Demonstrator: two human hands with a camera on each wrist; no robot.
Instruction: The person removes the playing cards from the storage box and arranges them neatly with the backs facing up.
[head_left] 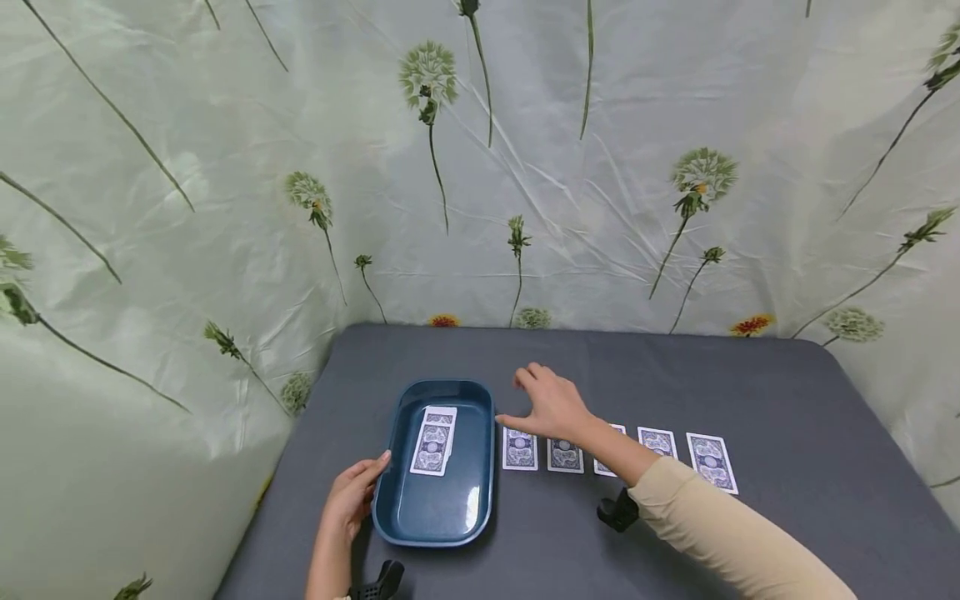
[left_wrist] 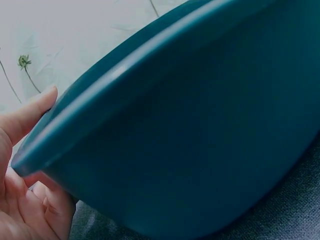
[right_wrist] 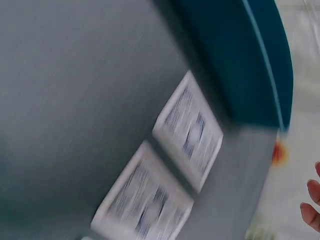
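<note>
My left hand (head_left: 352, 498) grips the left rim of a blue tray (head_left: 433, 533), thumb over the edge; the left wrist view shows the fingers (left_wrist: 52, 200) under the rim. Inside the tray lie overlapping playing cards (head_left: 432, 446), patterned backs up. Just right of the tray my right hand (head_left: 553, 406) hovers with thumb and fingers spread, nothing between them. Below it, a row of face-down playing cards (head_left: 520, 452) runs rightward along the table, partly covered by the right forearm. In the right wrist view, two blurred cards (right_wrist: 189, 131) lie beside the tray wall (right_wrist: 235, 65).
A dark grey cloth covers the table (head_left: 600, 358). The row's rightmost card (head_left: 712, 462) lies beyond the right sleeve (head_left: 720, 525). Behind and to the left hangs a pale curtain (head_left: 360, 200) with a dandelion print.
</note>
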